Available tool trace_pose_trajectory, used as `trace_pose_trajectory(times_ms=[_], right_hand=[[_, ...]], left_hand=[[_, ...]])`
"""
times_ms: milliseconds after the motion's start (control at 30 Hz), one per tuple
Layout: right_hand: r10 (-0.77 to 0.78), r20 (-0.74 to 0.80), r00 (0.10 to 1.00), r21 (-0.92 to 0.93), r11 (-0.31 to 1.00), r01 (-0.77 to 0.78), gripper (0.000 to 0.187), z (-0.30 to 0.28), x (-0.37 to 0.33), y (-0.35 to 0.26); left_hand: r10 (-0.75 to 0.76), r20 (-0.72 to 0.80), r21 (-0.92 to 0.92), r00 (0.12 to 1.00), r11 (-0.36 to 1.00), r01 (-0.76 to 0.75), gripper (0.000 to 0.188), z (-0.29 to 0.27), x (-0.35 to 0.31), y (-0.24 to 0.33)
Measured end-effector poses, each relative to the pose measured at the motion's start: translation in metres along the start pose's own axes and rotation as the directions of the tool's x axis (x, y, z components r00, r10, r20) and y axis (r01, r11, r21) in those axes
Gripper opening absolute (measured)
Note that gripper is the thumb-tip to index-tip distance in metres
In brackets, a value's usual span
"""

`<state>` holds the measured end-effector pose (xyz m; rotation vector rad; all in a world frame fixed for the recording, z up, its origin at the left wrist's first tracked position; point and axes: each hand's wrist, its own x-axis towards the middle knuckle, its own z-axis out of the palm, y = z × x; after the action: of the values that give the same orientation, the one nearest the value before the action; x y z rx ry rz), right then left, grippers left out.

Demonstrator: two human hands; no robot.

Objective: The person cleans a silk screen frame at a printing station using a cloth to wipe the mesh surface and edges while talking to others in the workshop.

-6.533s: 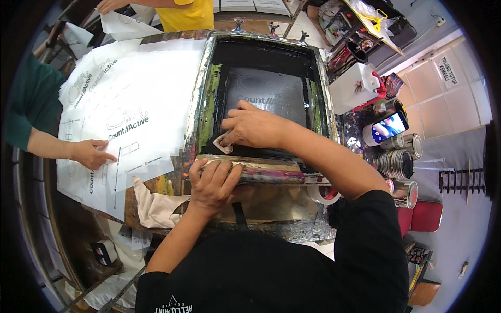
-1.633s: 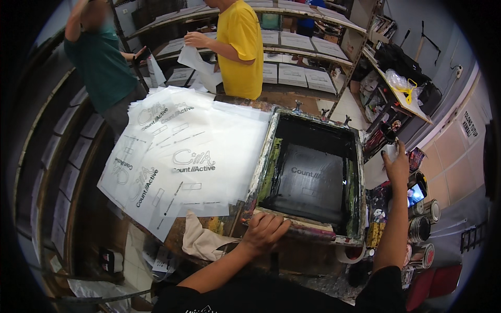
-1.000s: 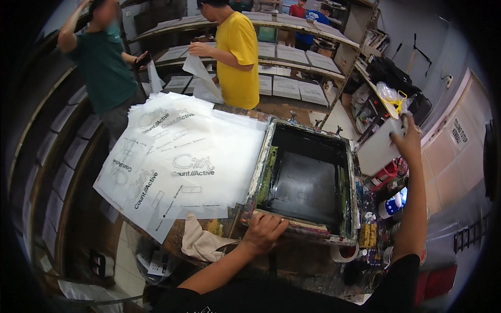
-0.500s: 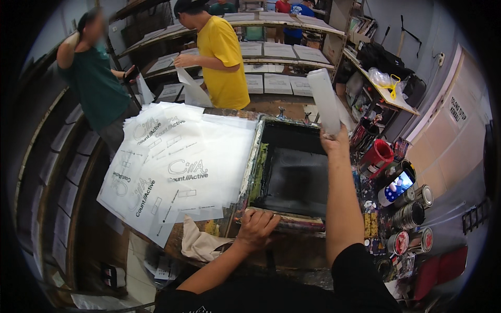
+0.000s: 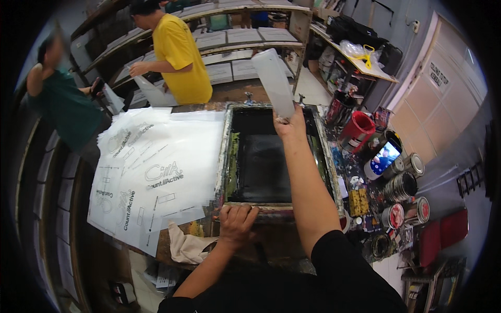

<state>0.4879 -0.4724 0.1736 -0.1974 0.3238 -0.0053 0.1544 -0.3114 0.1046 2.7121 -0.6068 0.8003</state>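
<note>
1. The screen-printing frame (image 5: 276,156) lies flat on the paint-stained worktop (image 5: 360,201); its dark mesh fills the middle, and its rails are smeared with ink.
2. The left hand (image 5: 236,223) presses down on the near rail of the frame, fingers curled over the edge, gripping the rail.
3. The right hand (image 5: 290,121) is raised above the far half of the frame and grasps a white sheet (image 5: 272,81) by its lower end; the sheet stands nearly upright, clear of the mesh.
4. Left of the frame, a spread of translucent printed films (image 5: 151,172) covers the worktop, their edge meeting the frame's left rail.
5. A crumpled beige rag (image 5: 185,248) hangs at the worktop's near edge, just left of the frame's near corner.
6. Right of the frame stand several round ink cans (image 5: 402,185), a red tub (image 5: 358,130) and a lit phone (image 5: 385,156).
7. Beyond the frame, a person in a yellow shirt (image 5: 180,57) handles a sheet at the shelves; a person in green (image 5: 62,107) stands farther left.
</note>
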Motion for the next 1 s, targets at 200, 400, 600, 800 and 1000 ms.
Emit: trace_pose_trajectory(times_ms=[200,400,600,800,1000], right_hand=[[-0.024,0.002,1.0,0.015,1.0,0.024,0.027,0.0,-0.008,-0.003],[0.0,0.07,0.998,0.039,0.999,-0.002,0.032,-0.007,-0.006,-0.017],[-0.168,0.164,0.972,-0.245,0.948,0.205,0.034,-0.006,-0.003,-0.071],[-0.613,0.708,0.351,-0.532,-0.136,0.836,0.045,0.042,-0.046,-0.209],[-0.338,0.865,0.37,-0.471,-0.801,0.371,0.078,0.07,-0.127,-0.241]], left_hand=[[0.011,-0.051,0.027,0.999,1.0,-0.009,0.06,0.0,0.003,0.002],[0.004,-0.041,0.021,0.999,1.0,-0.003,0.06,-0.003,0.006,0.003],[-0.001,-0.023,-0.002,1.0,1.0,0.001,0.06,-0.006,0.01,0.005],[-0.027,0.009,-0.025,1.0,0.999,0.027,0.062,-0.005,0.006,0.007],[0.004,0.01,0.014,1.0,1.0,-0.004,0.06,-0.008,0.008,0.002]])
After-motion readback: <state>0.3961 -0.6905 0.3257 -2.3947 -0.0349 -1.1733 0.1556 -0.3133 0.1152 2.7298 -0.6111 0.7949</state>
